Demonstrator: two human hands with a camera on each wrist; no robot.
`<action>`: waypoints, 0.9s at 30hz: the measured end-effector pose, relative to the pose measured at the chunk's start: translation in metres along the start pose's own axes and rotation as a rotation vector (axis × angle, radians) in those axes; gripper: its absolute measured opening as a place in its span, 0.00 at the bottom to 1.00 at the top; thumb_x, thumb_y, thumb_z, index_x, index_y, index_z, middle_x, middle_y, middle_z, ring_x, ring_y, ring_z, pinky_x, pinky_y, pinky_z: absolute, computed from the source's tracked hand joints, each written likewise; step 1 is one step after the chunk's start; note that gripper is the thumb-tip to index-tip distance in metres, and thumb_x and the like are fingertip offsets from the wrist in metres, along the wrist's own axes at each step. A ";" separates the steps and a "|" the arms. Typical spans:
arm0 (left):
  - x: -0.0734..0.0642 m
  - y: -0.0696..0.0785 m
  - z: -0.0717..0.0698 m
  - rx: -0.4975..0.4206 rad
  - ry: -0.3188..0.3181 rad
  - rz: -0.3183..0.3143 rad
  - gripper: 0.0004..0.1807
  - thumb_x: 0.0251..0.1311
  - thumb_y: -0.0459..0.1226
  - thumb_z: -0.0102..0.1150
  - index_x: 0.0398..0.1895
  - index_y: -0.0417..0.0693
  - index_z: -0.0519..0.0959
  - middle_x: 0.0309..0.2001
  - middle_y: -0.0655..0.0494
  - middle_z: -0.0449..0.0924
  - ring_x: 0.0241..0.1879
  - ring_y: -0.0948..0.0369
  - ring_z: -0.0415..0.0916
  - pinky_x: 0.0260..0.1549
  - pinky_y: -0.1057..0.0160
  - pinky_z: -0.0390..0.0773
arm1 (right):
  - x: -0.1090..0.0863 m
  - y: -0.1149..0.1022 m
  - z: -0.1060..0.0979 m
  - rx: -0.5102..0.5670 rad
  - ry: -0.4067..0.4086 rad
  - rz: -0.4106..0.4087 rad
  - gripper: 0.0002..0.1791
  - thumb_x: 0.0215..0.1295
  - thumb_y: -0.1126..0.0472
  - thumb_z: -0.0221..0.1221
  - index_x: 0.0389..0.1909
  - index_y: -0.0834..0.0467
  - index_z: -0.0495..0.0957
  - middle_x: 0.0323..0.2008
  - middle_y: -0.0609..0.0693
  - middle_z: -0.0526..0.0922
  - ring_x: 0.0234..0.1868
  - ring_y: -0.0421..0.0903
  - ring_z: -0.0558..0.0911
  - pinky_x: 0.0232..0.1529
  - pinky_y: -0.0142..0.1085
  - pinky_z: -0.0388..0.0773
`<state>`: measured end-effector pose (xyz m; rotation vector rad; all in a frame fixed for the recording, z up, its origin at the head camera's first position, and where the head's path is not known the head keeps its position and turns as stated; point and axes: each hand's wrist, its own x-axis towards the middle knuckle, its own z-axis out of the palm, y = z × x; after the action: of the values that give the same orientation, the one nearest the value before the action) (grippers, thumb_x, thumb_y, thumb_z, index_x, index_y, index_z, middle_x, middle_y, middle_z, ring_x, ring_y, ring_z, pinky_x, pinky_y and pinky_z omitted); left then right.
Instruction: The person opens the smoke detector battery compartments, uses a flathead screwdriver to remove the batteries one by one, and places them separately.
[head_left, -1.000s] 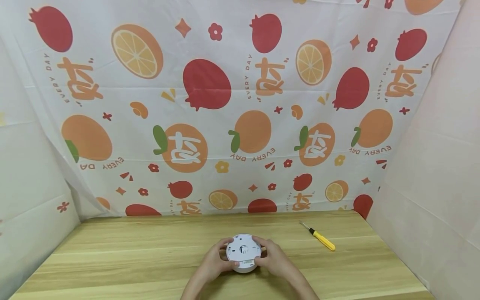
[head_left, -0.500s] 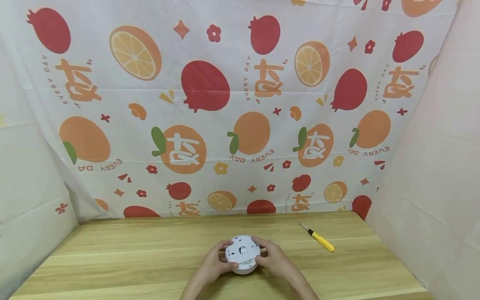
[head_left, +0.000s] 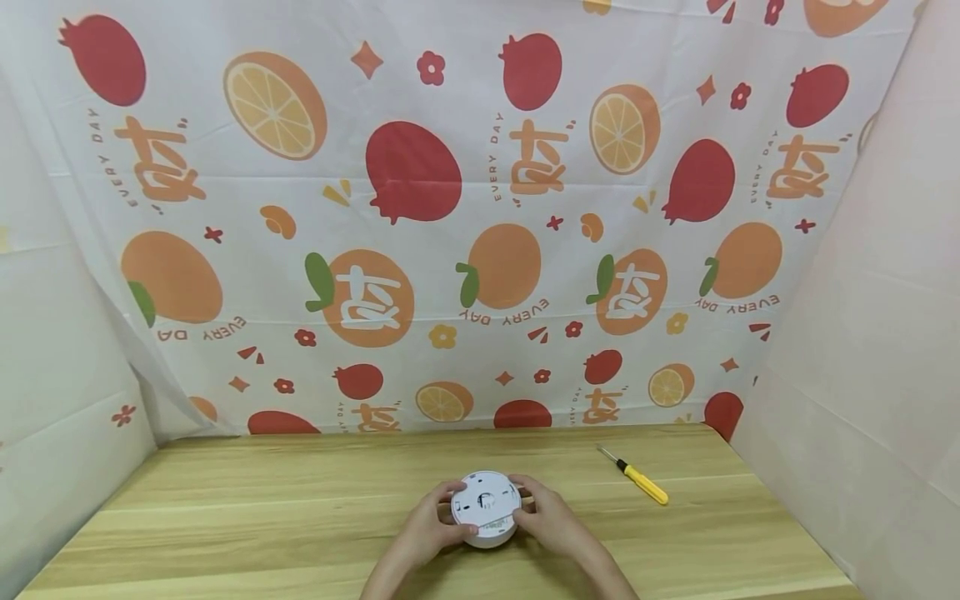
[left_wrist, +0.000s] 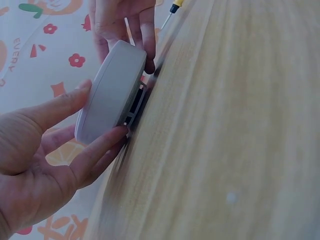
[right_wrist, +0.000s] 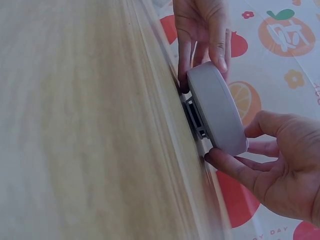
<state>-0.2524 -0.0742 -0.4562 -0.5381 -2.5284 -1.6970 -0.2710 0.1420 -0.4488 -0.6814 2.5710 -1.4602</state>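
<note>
A round white smoke detector [head_left: 487, 493] is held between both hands just above the table, its slotted flat plate facing up. My left hand [head_left: 426, 527] grips its left rim, thumb on the near top edge and fingers at the far side. On the right rim, my right hand [head_left: 553, 518] grips in the same way. From the side, in the left wrist view, the detector's body [left_wrist: 112, 95] shows a dark slotted grille underneath. The right wrist view also has that grille [right_wrist: 196, 117], close to the tabletop. Whether it touches the wood is hard to tell.
On the wood-grain table [head_left: 262, 508], a yellow-handled screwdriver [head_left: 645, 483] lies to the right, its tip pointing away and left. A white cloth [head_left: 435, 192] printed with fruit hangs behind the table's back edge. Pale panels [head_left: 862, 350] close in the sides.
The detector's top plate has turned slightly counterclockwise between the hands. My right fingers have shifted a little along the rim. The screwdriver has stayed put.
</note>
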 end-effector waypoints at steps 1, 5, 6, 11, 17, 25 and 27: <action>0.000 0.000 0.000 -0.004 -0.001 0.000 0.33 0.42 0.32 0.71 0.53 0.31 0.69 0.48 0.31 0.70 0.45 0.45 0.72 0.44 0.49 0.74 | 0.000 0.000 0.000 0.003 -0.002 -0.001 0.28 0.59 0.69 0.54 0.61 0.68 0.63 0.49 0.65 0.72 0.44 0.54 0.76 0.38 0.38 0.78; -0.001 0.000 0.000 -0.078 -0.023 -0.016 0.33 0.43 0.29 0.70 0.54 0.29 0.67 0.47 0.30 0.68 0.43 0.46 0.73 0.39 0.56 0.78 | -0.001 0.002 0.001 0.011 -0.004 0.001 0.28 0.59 0.69 0.54 0.61 0.68 0.63 0.49 0.65 0.72 0.44 0.55 0.76 0.38 0.36 0.79; -0.001 0.000 0.000 -0.104 -0.029 -0.023 0.33 0.43 0.29 0.70 0.54 0.28 0.66 0.47 0.30 0.68 0.42 0.47 0.74 0.38 0.58 0.79 | -0.001 0.002 0.001 0.014 -0.005 0.003 0.28 0.58 0.69 0.54 0.61 0.68 0.63 0.49 0.66 0.72 0.44 0.55 0.77 0.37 0.36 0.79; -0.002 0.000 -0.002 -0.178 -0.027 -0.048 0.34 0.43 0.26 0.68 0.55 0.26 0.64 0.48 0.29 0.65 0.42 0.45 0.74 0.35 0.62 0.80 | 0.001 0.002 0.002 0.016 -0.014 0.015 0.28 0.59 0.68 0.54 0.62 0.66 0.63 0.51 0.67 0.71 0.45 0.54 0.77 0.38 0.36 0.79; 0.000 -0.001 -0.002 -0.186 -0.023 -0.055 0.35 0.43 0.26 0.68 0.56 0.26 0.63 0.49 0.27 0.64 0.43 0.44 0.73 0.36 0.61 0.80 | 0.004 -0.003 0.000 0.000 -0.032 0.022 0.29 0.60 0.66 0.55 0.62 0.66 0.61 0.52 0.67 0.70 0.46 0.54 0.77 0.40 0.36 0.79; 0.001 -0.002 0.000 -0.200 -0.023 -0.050 0.35 0.42 0.25 0.68 0.55 0.26 0.63 0.49 0.26 0.64 0.43 0.44 0.73 0.36 0.61 0.80 | -0.002 -0.009 -0.008 -0.077 -0.038 0.000 0.30 0.60 0.64 0.57 0.62 0.68 0.61 0.56 0.66 0.68 0.46 0.55 0.76 0.44 0.41 0.77; 0.001 -0.002 0.002 -0.202 -0.023 -0.049 0.34 0.42 0.25 0.68 0.55 0.26 0.64 0.48 0.26 0.64 0.43 0.44 0.73 0.35 0.61 0.80 | -0.004 -0.011 -0.011 -0.102 -0.029 0.001 0.30 0.60 0.63 0.57 0.62 0.68 0.62 0.57 0.66 0.67 0.47 0.56 0.75 0.45 0.44 0.76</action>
<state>-0.2534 -0.0731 -0.4580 -0.5137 -2.4189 -1.9894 -0.2671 0.1474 -0.4341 -0.7080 2.6382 -1.3158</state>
